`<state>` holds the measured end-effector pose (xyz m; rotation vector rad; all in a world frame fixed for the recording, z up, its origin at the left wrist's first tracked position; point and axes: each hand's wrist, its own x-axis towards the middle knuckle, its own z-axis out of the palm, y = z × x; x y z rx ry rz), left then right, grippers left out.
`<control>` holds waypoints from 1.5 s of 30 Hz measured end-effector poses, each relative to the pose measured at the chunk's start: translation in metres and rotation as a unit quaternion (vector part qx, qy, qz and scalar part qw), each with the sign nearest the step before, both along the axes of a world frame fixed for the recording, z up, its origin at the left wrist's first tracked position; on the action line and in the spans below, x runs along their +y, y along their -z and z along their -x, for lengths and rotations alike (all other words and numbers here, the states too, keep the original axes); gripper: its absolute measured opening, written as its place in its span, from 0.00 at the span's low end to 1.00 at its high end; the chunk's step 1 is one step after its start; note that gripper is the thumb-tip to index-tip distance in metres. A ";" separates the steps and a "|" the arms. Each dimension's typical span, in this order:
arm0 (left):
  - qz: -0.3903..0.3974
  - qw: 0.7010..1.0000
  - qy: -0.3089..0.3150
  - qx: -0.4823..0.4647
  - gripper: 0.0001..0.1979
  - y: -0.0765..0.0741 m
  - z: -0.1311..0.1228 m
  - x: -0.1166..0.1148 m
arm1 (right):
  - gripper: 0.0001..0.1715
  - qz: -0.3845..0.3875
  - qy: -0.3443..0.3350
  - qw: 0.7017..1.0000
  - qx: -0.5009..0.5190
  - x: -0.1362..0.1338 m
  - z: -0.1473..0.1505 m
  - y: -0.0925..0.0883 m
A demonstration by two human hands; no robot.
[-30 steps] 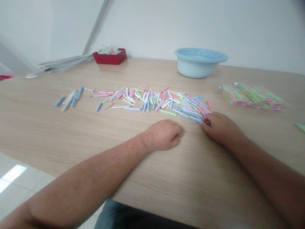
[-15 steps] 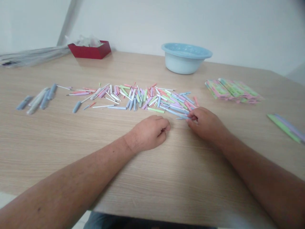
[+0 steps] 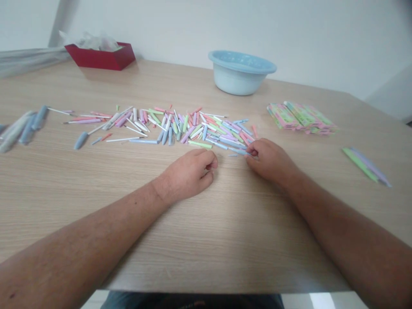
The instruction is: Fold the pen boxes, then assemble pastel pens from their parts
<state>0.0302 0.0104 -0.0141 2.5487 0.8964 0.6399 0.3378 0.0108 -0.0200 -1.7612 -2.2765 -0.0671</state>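
A long scatter of pastel pen parts (image 3: pixel 180 126), barrels, caps and thin white refills, lies across the wooden table (image 3: pixel 225 223). My right hand (image 3: pixel 268 161) rests at the pile's right end, its fingertips pinched on a light blue pen barrel (image 3: pixel 238 151). My left hand (image 3: pixel 189 174) lies on the table just in front of the pile, fingers curled into a loose fist, with nothing visible in it. The two hands are about a hand's width apart.
A light blue plastic basin (image 3: pixel 241 77) stands at the back. A red box (image 3: pixel 101 56) with clear wrap sits at the back left. Stacked pink and green packets (image 3: pixel 299 116) lie at the right, two finished pens (image 3: pixel 365 165) further right, grey-blue barrels (image 3: pixel 22 126) at the far left.
The view has swung to the right, so everything sits further left in the picture. Both hands stay at the pile's near edge; my right fingers keep pinching at the blue barrels.
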 end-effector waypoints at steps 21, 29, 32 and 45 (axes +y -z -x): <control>0.005 1.000 0.001 0.019 0.07 -0.001 0.000 0.000 | 0.10 0.033 0.009 0.997 -0.069 0.003 -0.004 -0.002; 0.006 1.000 -0.003 0.026 0.06 -0.003 -0.001 -0.001 | 0.11 0.022 0.012 0.998 -0.063 0.003 -0.001 0.001; 0.003 1.000 -0.003 0.026 0.06 -0.003 -0.001 0.000 | 0.11 0.016 0.013 0.999 -0.050 0.004 -0.001 0.000; -0.025 0.999 -0.022 -0.039 0.13 -0.002 0.003 -0.001 | 0.07 -0.013 -0.164 0.984 0.074 -0.039 0.045 -0.013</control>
